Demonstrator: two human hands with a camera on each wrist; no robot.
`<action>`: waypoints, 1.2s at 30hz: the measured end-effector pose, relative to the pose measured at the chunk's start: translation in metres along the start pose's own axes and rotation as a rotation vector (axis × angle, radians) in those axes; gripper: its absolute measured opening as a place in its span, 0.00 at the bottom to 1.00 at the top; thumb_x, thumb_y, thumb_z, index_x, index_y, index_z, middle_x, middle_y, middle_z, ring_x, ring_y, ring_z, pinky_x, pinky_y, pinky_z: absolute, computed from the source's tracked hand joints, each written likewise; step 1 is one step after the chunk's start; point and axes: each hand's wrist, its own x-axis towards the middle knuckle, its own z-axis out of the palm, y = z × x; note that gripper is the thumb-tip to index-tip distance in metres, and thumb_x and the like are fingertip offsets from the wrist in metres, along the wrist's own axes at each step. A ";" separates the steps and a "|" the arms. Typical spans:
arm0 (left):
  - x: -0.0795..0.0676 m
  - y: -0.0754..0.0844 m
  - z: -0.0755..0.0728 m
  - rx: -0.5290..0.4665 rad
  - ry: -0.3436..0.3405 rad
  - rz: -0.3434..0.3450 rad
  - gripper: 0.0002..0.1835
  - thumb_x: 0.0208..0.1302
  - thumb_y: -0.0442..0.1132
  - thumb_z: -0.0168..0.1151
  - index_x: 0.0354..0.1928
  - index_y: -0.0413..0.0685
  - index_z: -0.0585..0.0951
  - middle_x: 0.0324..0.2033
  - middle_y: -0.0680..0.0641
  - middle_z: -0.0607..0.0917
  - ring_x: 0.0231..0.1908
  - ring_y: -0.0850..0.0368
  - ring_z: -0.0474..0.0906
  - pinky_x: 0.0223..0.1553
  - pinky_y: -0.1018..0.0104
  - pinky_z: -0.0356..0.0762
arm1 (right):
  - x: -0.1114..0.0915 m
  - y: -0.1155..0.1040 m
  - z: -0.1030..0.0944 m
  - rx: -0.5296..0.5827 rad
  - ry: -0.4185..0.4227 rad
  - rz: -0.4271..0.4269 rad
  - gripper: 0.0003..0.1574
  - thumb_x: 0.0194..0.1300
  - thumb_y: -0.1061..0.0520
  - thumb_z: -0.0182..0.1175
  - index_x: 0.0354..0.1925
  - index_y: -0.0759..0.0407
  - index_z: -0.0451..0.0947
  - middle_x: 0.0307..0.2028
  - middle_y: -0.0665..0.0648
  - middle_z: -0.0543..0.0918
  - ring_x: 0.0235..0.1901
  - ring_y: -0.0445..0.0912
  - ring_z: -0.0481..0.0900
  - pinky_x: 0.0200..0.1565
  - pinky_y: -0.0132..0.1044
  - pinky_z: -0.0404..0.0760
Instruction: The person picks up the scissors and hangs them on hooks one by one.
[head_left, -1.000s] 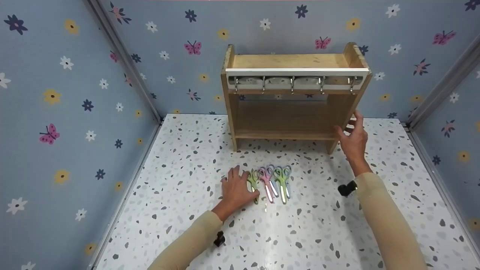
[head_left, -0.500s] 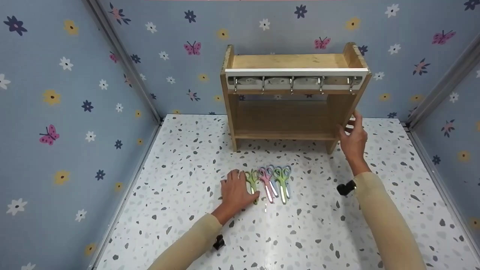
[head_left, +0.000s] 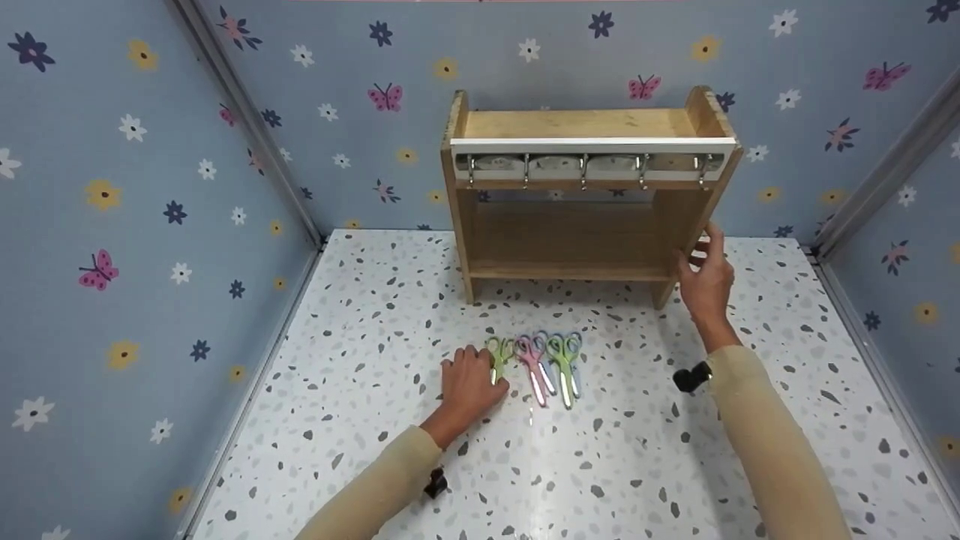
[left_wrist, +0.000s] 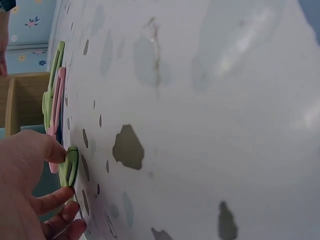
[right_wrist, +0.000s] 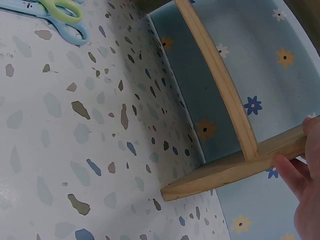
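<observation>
Head view: left hand (head_left: 466, 386) pinches the leftmost green scissors (head_left: 498, 363) a bit below centre, right hand (head_left: 706, 289) grips the wooden rack (head_left: 570, 272) right of centre, so I'd brace that and pinch snugly, clear of the pink scissors (head_left: 533, 364).

On the table (head_left: 600, 457), the shelf (head_left: 566, 234) stands at twelve o'clock from the scissors (head_left: 533, 361) (left hand (head_left: 466, 386) at nine).

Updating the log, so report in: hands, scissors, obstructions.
Left hand pinches leftmost light-green loop-handled scissors. Right hand grips rectangular brown wooden shelf by one side. Pink loop-handled scissors close alongside, possibly in the way.
</observation>
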 end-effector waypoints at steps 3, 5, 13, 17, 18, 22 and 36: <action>0.000 -0.001 -0.001 -0.009 0.031 0.008 0.15 0.63 0.47 0.74 0.42 0.42 0.87 0.37 0.41 0.87 0.41 0.43 0.84 0.46 0.44 0.80 | 0.000 0.000 0.000 -0.003 0.000 0.004 0.42 0.85 0.60 0.61 0.87 0.43 0.59 0.72 0.69 0.83 0.68 0.64 0.86 0.69 0.62 0.86; 0.000 -0.002 -0.001 -0.006 0.049 0.012 0.13 0.63 0.45 0.75 0.39 0.42 0.87 0.33 0.42 0.87 0.37 0.43 0.84 0.44 0.43 0.82 | -0.001 -0.001 0.000 0.000 0.000 0.003 0.42 0.85 0.60 0.61 0.86 0.43 0.59 0.71 0.70 0.84 0.67 0.64 0.87 0.69 0.62 0.86; 0.001 -0.004 0.000 -0.011 0.072 0.007 0.11 0.64 0.42 0.76 0.37 0.41 0.86 0.29 0.43 0.86 0.31 0.44 0.84 0.38 0.43 0.85 | -0.001 -0.001 -0.001 -0.025 0.017 0.014 0.42 0.84 0.61 0.62 0.87 0.44 0.59 0.70 0.71 0.84 0.66 0.66 0.88 0.68 0.62 0.87; 0.001 -0.005 -0.001 -0.015 0.091 0.014 0.11 0.63 0.42 0.76 0.36 0.42 0.84 0.29 0.43 0.85 0.28 0.44 0.84 0.36 0.44 0.83 | -0.001 0.000 0.001 -0.048 0.027 0.004 0.42 0.84 0.61 0.61 0.87 0.45 0.60 0.69 0.72 0.84 0.64 0.69 0.89 0.66 0.64 0.87; 0.001 -0.005 -0.001 -0.022 0.086 0.009 0.11 0.64 0.42 0.76 0.37 0.42 0.84 0.29 0.43 0.85 0.28 0.44 0.83 0.36 0.44 0.83 | -0.001 0.000 0.002 -0.052 0.027 0.007 0.42 0.85 0.61 0.61 0.87 0.45 0.60 0.70 0.72 0.84 0.64 0.69 0.89 0.66 0.64 0.87; 0.003 -0.006 -0.002 -0.046 0.064 -0.009 0.12 0.65 0.42 0.76 0.41 0.42 0.86 0.32 0.43 0.85 0.29 0.44 0.82 0.38 0.45 0.83 | 0.000 -0.001 0.003 -0.064 0.026 0.020 0.42 0.85 0.61 0.60 0.87 0.44 0.58 0.70 0.71 0.84 0.64 0.69 0.89 0.66 0.64 0.88; 0.005 -0.012 -0.007 -0.209 0.004 -0.039 0.16 0.64 0.38 0.76 0.51 0.38 0.89 0.42 0.40 0.91 0.40 0.40 0.88 0.48 0.42 0.87 | -0.001 -0.003 0.002 -0.063 0.013 0.052 0.44 0.85 0.61 0.60 0.88 0.40 0.57 0.72 0.70 0.83 0.66 0.67 0.88 0.67 0.63 0.88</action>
